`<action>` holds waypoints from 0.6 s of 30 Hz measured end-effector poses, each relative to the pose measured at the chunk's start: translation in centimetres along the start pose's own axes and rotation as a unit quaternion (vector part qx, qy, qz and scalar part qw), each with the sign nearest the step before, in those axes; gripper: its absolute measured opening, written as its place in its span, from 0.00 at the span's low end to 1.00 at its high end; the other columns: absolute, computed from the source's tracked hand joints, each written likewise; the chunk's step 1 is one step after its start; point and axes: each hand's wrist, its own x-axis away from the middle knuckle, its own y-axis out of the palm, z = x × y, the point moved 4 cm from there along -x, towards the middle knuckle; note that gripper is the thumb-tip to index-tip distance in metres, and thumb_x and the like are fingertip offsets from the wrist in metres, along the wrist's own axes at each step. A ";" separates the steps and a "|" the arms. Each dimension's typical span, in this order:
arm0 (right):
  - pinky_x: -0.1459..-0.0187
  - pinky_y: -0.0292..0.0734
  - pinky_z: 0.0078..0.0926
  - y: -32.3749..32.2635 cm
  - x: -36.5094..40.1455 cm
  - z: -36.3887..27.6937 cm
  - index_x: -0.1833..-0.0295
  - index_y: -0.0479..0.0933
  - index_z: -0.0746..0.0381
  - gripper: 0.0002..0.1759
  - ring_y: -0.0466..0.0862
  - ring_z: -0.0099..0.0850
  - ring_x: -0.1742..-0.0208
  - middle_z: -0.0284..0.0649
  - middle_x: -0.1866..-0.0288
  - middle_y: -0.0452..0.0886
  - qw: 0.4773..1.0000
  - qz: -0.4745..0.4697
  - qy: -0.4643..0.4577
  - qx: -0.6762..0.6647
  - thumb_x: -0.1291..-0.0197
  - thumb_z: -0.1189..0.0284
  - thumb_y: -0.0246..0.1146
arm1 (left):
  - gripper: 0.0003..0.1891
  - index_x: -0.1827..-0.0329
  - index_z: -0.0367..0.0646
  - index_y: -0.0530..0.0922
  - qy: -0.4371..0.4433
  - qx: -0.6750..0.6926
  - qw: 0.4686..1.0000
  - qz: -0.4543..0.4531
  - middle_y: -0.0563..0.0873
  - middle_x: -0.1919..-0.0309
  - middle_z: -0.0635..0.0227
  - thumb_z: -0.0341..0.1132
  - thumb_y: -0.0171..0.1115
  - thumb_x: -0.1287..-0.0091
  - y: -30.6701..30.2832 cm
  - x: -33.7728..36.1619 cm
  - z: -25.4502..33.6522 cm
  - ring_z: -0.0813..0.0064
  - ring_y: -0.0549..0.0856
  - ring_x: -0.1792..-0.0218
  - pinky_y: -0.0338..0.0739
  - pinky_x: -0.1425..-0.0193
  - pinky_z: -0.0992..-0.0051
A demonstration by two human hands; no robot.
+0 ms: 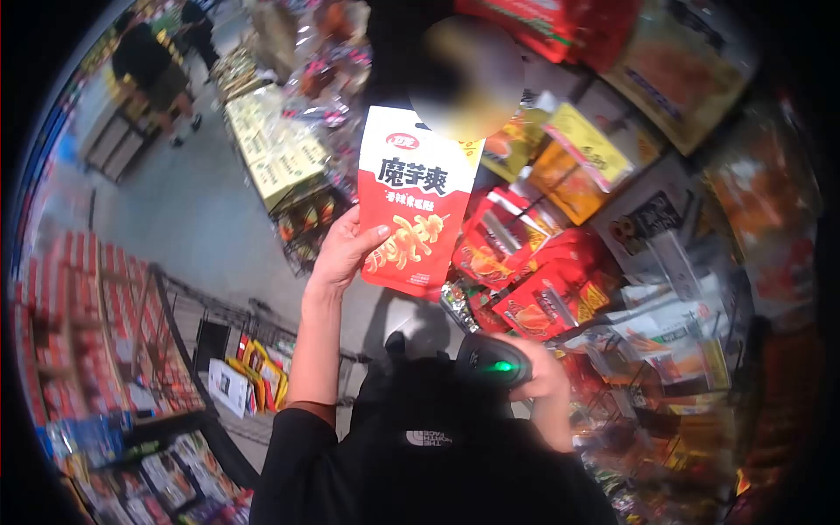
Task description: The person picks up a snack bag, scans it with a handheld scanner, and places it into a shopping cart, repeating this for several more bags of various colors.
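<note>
Snack bag [416, 206] held nearly upright in the left hand [350, 249], centre of the frame.

The left grip pinches its lower left edge, thumb across the front; the bag reaches up and right from there, its long axis leaning slightly right. The right hand [544, 372], lower right of centre and farther off, closes round a dark scanner [492, 360] below the bag.

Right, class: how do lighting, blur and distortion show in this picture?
Head view: strong fisheye curvature towards the edges; head view: a round blurred patch overlaps the red-and-white packet, whose large lettering is clear; head view: the dark device glows green.
</note>
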 end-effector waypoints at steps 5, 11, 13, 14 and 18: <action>0.31 0.65 0.30 0.7 -3.8 1.3 0.27 0.62 0.74 0.50 0.74 0.29 0.33 0.44 0.33 0.75 0.979 0.141 0.058 -0.137 0.51 0.63 0.76 | 0.20 0.38 0.35 0.76 -0.011 0.069 0.994 0.081 0.86 0.46 0.61 0.21 0.63 0.34 -5.8 4.0 -3.6 0.75 0.86 0.48 0.81 0.41 0.74; 0.59 0.81 0.23 0.8 -8.0 2.2 0.34 0.67 0.71 0.47 0.84 0.27 0.56 0.43 0.50 0.82 0.983 0.176 0.043 -0.039 0.51 0.53 0.77 | 0.19 0.40 0.34 0.76 -0.021 0.016 0.982 0.186 0.87 0.48 0.60 0.18 0.60 0.35 -8.9 7.4 -5.6 0.73 0.87 0.50 0.81 0.43 0.73; 0.59 0.81 0.23 1.0 -8.6 1.7 0.34 0.67 0.72 0.47 0.84 0.27 0.56 0.43 0.50 0.82 0.985 0.164 0.045 -0.040 0.51 0.53 0.77 | 0.18 0.40 0.35 0.77 0.003 0.025 0.977 0.211 0.87 0.49 0.61 0.21 0.57 0.34 -9.3 8.1 -5.6 0.72 0.87 0.50 0.81 0.41 0.72; 0.46 0.74 0.27 1.4 -8.8 1.5 0.30 0.64 0.72 0.48 0.80 0.28 0.46 0.43 0.44 0.79 0.987 0.129 0.061 -0.078 0.48 0.56 0.76 | 0.18 0.40 0.35 0.77 0.005 0.027 0.976 0.216 0.87 0.49 0.61 0.21 0.57 0.34 -9.2 8.3 -5.5 0.72 0.87 0.50 0.81 0.41 0.72; 0.31 0.65 0.32 2.2 -8.6 2.3 0.25 0.59 0.72 0.51 0.74 0.30 0.34 0.44 0.34 0.76 0.982 0.071 0.102 -0.142 0.46 0.59 0.76 | 0.12 0.51 0.39 0.77 -0.006 0.206 0.948 0.242 0.85 0.60 0.65 0.34 0.53 0.33 -10.2 8.7 -6.1 0.71 0.85 0.62 0.79 0.54 0.73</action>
